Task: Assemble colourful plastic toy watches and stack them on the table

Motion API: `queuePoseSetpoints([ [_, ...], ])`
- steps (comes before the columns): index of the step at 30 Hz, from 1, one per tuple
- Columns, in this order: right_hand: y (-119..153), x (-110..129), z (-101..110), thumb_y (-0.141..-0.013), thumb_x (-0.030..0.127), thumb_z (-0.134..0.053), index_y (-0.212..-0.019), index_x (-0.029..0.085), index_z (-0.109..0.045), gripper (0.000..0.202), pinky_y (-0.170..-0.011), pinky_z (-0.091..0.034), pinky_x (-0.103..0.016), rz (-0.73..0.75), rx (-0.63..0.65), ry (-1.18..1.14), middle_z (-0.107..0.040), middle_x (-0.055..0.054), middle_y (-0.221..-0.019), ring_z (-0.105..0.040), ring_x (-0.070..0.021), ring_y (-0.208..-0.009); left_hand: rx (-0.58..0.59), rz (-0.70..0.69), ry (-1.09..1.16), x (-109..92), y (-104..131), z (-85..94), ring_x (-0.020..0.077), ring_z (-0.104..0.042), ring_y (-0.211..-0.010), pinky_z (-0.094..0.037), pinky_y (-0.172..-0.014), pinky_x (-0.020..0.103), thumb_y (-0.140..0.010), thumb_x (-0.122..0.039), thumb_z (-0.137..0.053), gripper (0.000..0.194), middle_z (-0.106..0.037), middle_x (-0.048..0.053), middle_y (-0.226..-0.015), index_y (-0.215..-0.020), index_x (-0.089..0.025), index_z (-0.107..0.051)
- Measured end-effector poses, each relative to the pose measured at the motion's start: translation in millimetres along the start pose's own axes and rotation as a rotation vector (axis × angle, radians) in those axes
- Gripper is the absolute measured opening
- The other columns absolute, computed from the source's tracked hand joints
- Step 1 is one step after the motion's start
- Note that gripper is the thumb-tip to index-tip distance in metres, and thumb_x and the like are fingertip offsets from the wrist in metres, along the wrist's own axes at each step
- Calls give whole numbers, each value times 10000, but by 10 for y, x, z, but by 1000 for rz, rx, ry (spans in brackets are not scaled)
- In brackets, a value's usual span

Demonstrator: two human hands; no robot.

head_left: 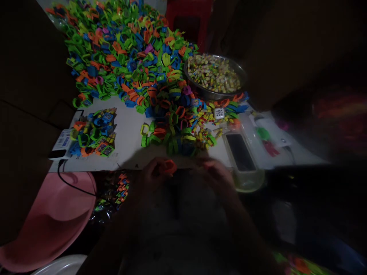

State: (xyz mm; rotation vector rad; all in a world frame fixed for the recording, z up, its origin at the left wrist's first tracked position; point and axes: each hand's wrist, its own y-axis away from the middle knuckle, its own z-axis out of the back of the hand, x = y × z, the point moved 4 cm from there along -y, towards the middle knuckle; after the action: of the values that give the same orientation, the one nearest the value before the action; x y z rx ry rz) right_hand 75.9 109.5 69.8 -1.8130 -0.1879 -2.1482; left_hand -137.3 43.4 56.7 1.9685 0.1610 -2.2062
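Note:
My left hand (155, 172) is closed on an orange plastic band (169, 167) at the table's front edge. My right hand (215, 172) is a little to the right, blurred and dim, with something orange-red at its fingertips; its grip is too smeared to make out. Just beyond both hands lie green, orange and blue plastic bands (173, 118). Small yellow and red pieces (202, 135) are scattered to their right. A large heap of similar colourful bands (123, 49) covers the back left.
A metal bowl (243, 78) of small wrapped pieces stands at the back right. A phone (241, 152) lies in a clear tray near the right front. A small pile (96, 131) and a white box (61, 143) are left; a pink basin (60, 221) is below the table.

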Motion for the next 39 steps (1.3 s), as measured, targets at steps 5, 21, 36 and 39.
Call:
queuePoseSetpoints([
  [5, 171, 301, -325, -882, 282, -562, -976, 277, -709, 175, -759, -535, -304, 96, 113, 221, -717, -22, -887, -667, -175, -817, -63, 72, 46, -190, 143, -127, 172, -647, -863, -531, -754, 264, -577, -378, -840, 540, -671, 19, -935, -1013, -207, -573],
  [21, 342, 286, -377, -930, 273, -481, -941, 243, -596, 120, -747, -520, -303, 170, 70, 293, -673, -52, -929, -637, -179, -851, -96, 97, 11, -354, 333, -186, 259, -684, -1012, -566, -888, 363, -698, -425, -778, 443, -715, 98, -1091, -1067, -197, -687],
  [36, 295, 240, -539, -838, 240, -541, -789, 206, -641, 117, -562, -281, -288, 189, 418, 916, -656, -53, -705, -560, -184, -634, 5, 218, -60, -265, 340, -207, 223, -729, -837, -581, -701, 290, -750, -384, -728, 408, -762, 48, -910, -1128, -245, -667],
  [39, 273, 171, -574, -842, 275, -555, -740, 218, -651, 150, -559, -271, -297, 165, 466, 939, -648, -37, -646, -565, -183, -609, 62, 244, -146, -232, 298, -182, 231, -725, -834, -571, -707, 301, -752, -427, -714, 417, -763, 52, -917, -1127, -251, -674],
])
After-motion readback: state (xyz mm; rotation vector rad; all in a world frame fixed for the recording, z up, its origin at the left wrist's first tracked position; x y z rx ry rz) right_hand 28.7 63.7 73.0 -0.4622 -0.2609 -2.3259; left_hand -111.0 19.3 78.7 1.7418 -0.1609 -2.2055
